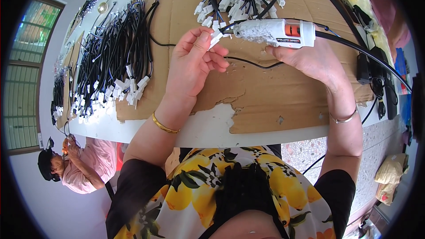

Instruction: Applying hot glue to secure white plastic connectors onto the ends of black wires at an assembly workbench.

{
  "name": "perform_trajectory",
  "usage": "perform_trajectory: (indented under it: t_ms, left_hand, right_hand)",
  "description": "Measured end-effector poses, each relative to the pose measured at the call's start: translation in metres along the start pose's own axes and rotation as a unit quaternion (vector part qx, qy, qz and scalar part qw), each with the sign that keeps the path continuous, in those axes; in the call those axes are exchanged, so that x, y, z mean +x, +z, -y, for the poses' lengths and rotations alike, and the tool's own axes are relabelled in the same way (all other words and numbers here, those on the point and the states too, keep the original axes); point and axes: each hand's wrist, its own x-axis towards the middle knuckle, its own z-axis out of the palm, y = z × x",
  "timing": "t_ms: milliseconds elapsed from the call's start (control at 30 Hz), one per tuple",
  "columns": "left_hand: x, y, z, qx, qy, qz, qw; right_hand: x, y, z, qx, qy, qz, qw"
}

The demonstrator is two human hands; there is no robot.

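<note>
My left hand (192, 57) pinches a small white plug connector (215, 40) between thumb and forefinger, with the other fingers loosely curled. From the right, my right hand (312, 59) grips a white glue gun (274, 33) from below; a reddish window shows in its side. Its nozzle points left and lies right by the connector, and I cannot tell whether they touch. Whitish crust covers the gun's front part. A thick black cord or stick (363, 51) runs out of its rear. One thin black wire (254, 64) curves across the cardboard (274, 102) between my hands.
A bunch of black cables with white connectors (234, 0) lies beyond my hands. To the left is a larger cable pile (113, 57). Black adapters (376, 68) sit at the right table edge. At the lower left, another person in pink (88, 163) holds something orange.
</note>
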Motion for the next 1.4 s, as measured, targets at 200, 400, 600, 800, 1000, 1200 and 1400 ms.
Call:
perform_trajectory:
  t_ms: [200,400,600,800,1000,1200,1400]
  left_hand:
    - [-0.0016,0.0071,-0.0022,0.09,0.033,-0.017,0.995]
    - [-0.0009,0.007,-0.0023,0.144,0.056,-0.018,0.988]
    - [-0.0003,0.0082,-0.0014,0.14,0.053,-0.043,0.988]
    - [-0.0007,0.0081,0.0031,0.15,0.093,-0.088,0.98]
    - [-0.0016,0.0086,0.0034,0.175,0.134,-0.105,0.97]
    - [-0.001,0.0088,0.0038,0.164,0.131,-0.115,0.971]
    - [0.0005,0.0068,0.0041,0.15,0.12,-0.116,0.974]
  right_hand:
    - [0.0008,-0.0014,0.0007,0.008,0.023,0.001,1.0]
    - [-0.0003,-0.0012,0.0,-0.015,0.012,-0.011,1.0]
    - [-0.0006,-0.0004,0.0024,-0.025,0.038,0.0,0.999]
    - [-0.001,-0.0024,0.0031,-0.026,0.029,0.002,0.999]
    - [-0.0016,-0.0023,0.0063,-0.031,0.047,0.005,0.998]
    - [-0.0029,-0.0014,0.0038,-0.026,0.03,-0.009,0.999]
    - [-0.0007,0.0009,-0.0013,-0.057,0.006,-0.013,0.998]
